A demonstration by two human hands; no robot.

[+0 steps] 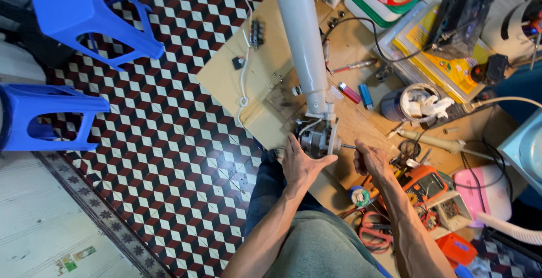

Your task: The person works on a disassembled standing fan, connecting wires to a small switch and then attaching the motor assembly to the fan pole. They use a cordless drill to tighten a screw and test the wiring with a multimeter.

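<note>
The small electric motor (pixel 317 141) sits bare at the foot of the grey tube (pixel 302 40), at the cardboard-covered bench's (pixel 226 80) near edge, its casing off and white wires loose. Our left hand (pixel 299 162) cups it from seven o'clock, fingers wrapped on its body. Our right hand (pixel 370 162), at three o'clock, is closed around a screwdriver (pixel 349 146) whose tip meets the motor, so we judge fastening or unfastening remains underway.

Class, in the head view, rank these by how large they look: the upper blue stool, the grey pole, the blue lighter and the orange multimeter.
1. grey pole and blue stool: too close to rank
2. orange multimeter
3. blue lighter
</note>
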